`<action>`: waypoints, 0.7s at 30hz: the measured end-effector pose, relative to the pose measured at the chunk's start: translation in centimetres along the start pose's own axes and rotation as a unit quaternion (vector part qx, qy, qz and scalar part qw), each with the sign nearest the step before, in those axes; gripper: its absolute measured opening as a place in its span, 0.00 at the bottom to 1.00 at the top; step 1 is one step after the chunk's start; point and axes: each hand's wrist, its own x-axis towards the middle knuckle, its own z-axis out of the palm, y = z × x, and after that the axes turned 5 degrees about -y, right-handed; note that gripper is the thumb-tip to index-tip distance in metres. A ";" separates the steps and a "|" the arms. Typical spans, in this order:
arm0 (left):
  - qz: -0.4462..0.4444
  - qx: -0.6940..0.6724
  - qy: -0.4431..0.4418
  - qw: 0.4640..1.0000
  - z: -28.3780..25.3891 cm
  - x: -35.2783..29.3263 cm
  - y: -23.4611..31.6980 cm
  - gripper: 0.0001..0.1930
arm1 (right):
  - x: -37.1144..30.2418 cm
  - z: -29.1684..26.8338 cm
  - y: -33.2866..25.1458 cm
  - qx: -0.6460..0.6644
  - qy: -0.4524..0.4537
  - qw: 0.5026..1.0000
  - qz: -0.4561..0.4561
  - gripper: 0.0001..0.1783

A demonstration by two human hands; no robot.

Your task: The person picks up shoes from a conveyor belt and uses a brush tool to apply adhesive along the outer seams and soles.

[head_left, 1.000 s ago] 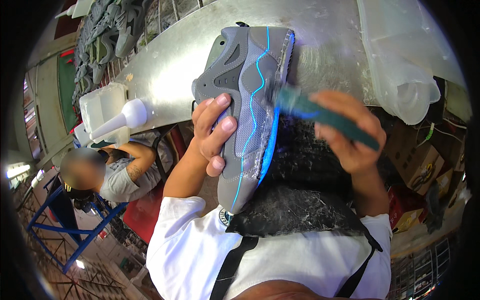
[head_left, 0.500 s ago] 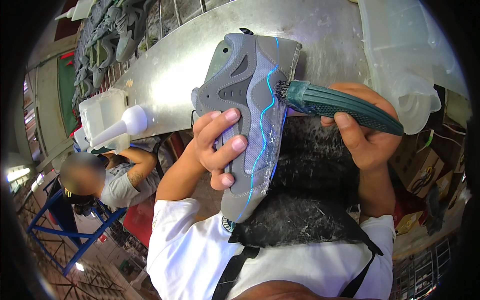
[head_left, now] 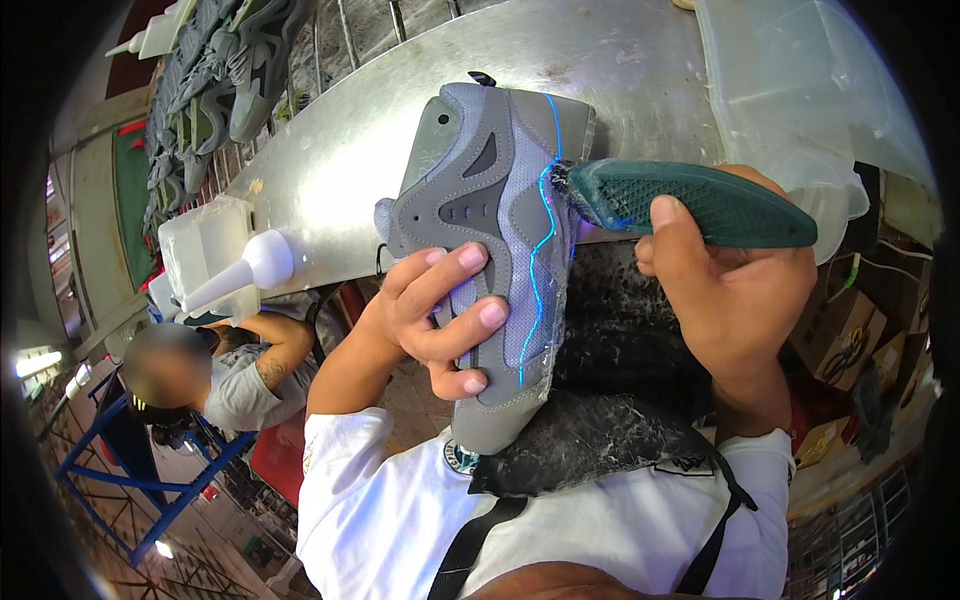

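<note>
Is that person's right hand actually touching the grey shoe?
Apart. The head view shows the right hand gripping a dark green brush, with a visible gap between its fingers and the grey shoe.

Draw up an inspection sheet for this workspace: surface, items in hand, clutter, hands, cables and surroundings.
Surface: smooth silver-grey metal table, marked with smudges.
Items in hand: grey shoe with mesh panels, a bright blue line along its side; dark green ribbed brush, its dark bristles at the shoe's side.
Clutter: translucent rectangular plastic container and white long-spouted plastic bottle at left; large translucent plastic bin at right.
Hands: left hand grips the shoe; right hand grips the brush.
Cables: thin pale cables at far right; ends unclear.
Surroundings: person in a grey shirt at left; grey shoes massed upper left.
</note>
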 end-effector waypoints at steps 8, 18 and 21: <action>-0.031 -0.021 -0.012 0.999 -0.6 -0.2 0.3 0.38 | -0.4 0.2 3.4 0.122 0.034 0.990 -0.060 0.10; -0.018 -0.002 0.018 1.000 0.1 0.1 0.1 0.33 | -4.4 -0.2 3.4 0.035 -0.095 0.978 -0.180 0.13; -0.018 -0.009 0.007 1.000 0.0 0.5 0.1 0.33 | -4.6 0.2 2.7 0.013 -0.071 0.976 -0.204 0.13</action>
